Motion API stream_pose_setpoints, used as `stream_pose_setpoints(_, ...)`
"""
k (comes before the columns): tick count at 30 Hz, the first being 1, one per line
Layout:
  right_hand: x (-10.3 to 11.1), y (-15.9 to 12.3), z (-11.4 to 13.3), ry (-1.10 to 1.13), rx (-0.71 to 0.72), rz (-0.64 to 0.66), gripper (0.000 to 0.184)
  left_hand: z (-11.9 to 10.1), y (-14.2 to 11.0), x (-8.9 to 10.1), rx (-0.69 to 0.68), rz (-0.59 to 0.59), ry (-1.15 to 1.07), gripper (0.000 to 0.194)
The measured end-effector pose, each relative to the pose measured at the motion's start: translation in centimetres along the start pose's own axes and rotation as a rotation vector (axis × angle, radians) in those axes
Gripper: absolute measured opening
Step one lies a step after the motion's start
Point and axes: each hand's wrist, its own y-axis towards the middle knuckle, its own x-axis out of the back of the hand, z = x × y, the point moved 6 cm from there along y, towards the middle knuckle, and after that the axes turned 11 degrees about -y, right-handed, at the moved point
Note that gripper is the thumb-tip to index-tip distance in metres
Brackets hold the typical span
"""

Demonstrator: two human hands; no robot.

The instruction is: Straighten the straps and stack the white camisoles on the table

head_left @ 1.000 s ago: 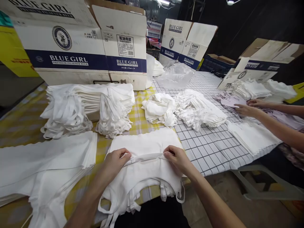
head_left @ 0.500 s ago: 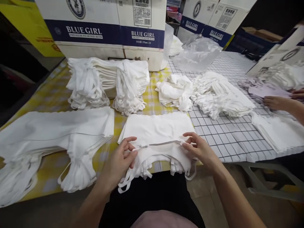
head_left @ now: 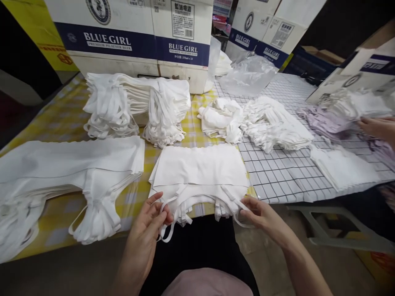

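Note:
In front of me lies a small stack of white strappy tops (head_left: 200,166), the wide bands flat and the straps toward me at the table edge. My left hand (head_left: 154,216) is closed on a left-side strap (head_left: 169,234) of the top piece, the thumb against the fingers. On the other side, my right hand (head_left: 261,213) pinches the right strap (head_left: 233,202) between thumb and fingers. A larger pile of white strappy tops (head_left: 70,158) is at the left, its bunched straps hanging over the table edge.
Behind stands a tall pile of folded white tops (head_left: 166,88), before a beer carton (head_left: 132,61). Crumpled white garments (head_left: 220,119) and another white pile (head_left: 274,123) lie right of it. At the far right another person's hand (head_left: 378,125) touches white and lilac garments.
Both my hands have moved down from the band's edge to the straps. The top piece now lies flatter, its straps spread. The other person's hand has shifted, and the view has turned slightly.

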Motion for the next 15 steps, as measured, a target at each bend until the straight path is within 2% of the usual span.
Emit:
stream_pose_setpoints(5,0.2,-0.6,-0.4,0.021,0.014,-0.033,0.018,0.3,0.8,0.3,-0.061,-0.013,0.021,0.055)
stream_pose_setpoints(9,0.2,-1.5,-0.2,0.058,0.020,-0.003,0.017,0.7,1.4,0.4,-0.091,0.018,0.087,0.060)
stream_pose_setpoints(13,-0.2,-2.4,0.0,0.068,0.065,0.063,0.017,0.6,0.3,0.5,-0.098,0.098,0.284,0.055)
stream_pose_setpoints(15,0.0,-2.3,0.1,0.004,0.100,0.073,0.015,0.3,0.2,1.0,-0.137,0.156,0.466,0.048)
